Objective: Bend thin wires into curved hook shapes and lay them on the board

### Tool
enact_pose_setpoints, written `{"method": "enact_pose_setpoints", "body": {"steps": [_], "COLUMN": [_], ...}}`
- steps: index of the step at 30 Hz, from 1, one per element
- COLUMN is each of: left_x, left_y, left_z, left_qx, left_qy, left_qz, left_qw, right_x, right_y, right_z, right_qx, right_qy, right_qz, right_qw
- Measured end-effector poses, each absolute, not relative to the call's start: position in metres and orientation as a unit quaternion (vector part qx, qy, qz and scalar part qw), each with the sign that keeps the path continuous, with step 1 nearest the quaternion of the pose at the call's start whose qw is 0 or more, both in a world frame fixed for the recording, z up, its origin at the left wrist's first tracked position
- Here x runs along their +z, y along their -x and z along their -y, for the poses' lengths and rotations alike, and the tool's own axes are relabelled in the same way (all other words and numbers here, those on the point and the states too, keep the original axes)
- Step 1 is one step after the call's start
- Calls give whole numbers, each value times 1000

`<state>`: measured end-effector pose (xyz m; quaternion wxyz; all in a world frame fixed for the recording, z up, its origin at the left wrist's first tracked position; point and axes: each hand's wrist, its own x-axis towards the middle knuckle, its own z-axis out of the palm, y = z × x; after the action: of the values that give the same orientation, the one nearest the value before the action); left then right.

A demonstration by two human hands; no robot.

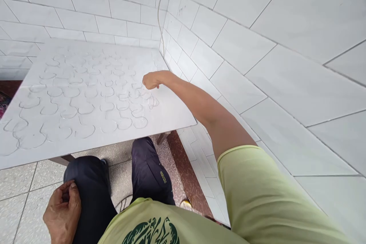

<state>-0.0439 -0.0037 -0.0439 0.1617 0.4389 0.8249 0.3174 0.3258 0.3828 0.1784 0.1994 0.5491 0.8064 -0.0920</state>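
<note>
Clear, thin-rimmed rounded pieces (71,95) lie in loose overlapping rows across most of the white table (171,116); they are see-through, so only their curved edges show. The person's right hand (151,80) reaches out over the table's far right part, close to the corner by the tiled wall (257,45); its fingers are curled downward onto the pieces there, and I cannot tell whether they pinch one or only touch. The pieces nearest that hand sit just below it, toward the table's near edge. The left hand (63,213) is off the table, below its near edge, resting on the left knee of dark trousers (91,187); its fingers are loosely bent with the thumb against them, and whether it holds anything is hidden. A thin cable (159,15) runs up the wall behind the table's far corner.
</note>
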Motion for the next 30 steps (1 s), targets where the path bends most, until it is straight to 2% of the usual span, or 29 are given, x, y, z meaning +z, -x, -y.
{"method": "enact_pose_setpoints", "body": {"steps": [11, 16, 20, 25, 30], "left_x": [-43, -41, -41, -42, -48], "left_y": [49, 47, 48, 49, 54], "left_z": [-1, 0, 1, 4, 4], "left_qx": [303, 307, 301, 305, 305], "left_qy": [-449, -443, -438, -435, -429], "left_qz": [-819, -820, -824, -824, -825], "left_qw": [188, 192, 197, 197, 206], "right_x": [159, 150, 160, 180, 176], "right_y": [-274, -262, -261, -275, -297], "right_z": [-380, -370, -374, -386, -370], "right_qx": [-88, -109, -124, -124, -139], "right_qy": [-550, -575, -574, -558, -558], "right_qz": [-804, -773, -762, -777, -763], "right_qw": [210, 245, 273, 264, 296]}}
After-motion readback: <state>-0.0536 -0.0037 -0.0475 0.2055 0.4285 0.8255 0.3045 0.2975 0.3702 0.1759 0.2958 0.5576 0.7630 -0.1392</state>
